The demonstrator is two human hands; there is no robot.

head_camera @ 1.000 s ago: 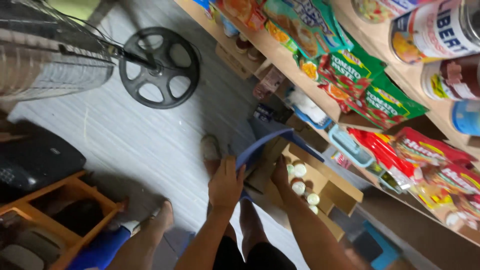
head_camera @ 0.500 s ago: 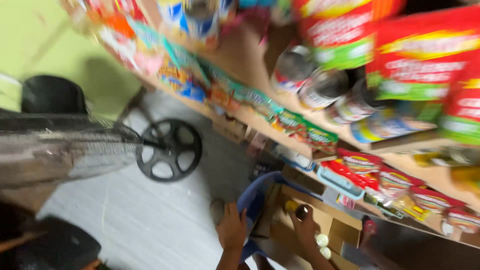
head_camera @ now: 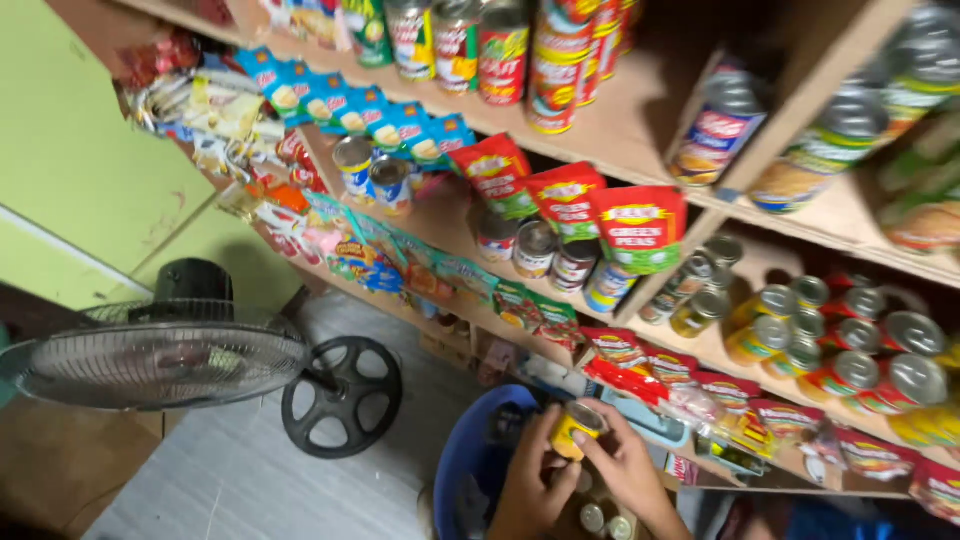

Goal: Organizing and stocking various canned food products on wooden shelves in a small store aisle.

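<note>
A small yellow-labelled can [head_camera: 574, 428] with a silver lid is held between both my hands at the bottom of the head view. My left hand [head_camera: 530, 487] wraps its lower left side, and my right hand [head_camera: 622, 464] pinches its right side and top edge. Just left of and below my hands sits a blue plastic basket [head_camera: 468, 462]. A few more small cans [head_camera: 594, 516] lie below my hands.
Wooden shelves [head_camera: 620, 130] hold rows of cans [head_camera: 530, 60], red pea packets [head_camera: 638, 226] and hanging blue sachets [head_camera: 350, 105]. Yellow and red cans [head_camera: 840, 340] fill the right shelf. A standing fan [head_camera: 160, 360] with a round black base [head_camera: 342, 396] stands on the left floor.
The view has tilted up from the floor to the shelves. My hands have come together on the small yellow can, lifted from the box area beside the blue basket.
</note>
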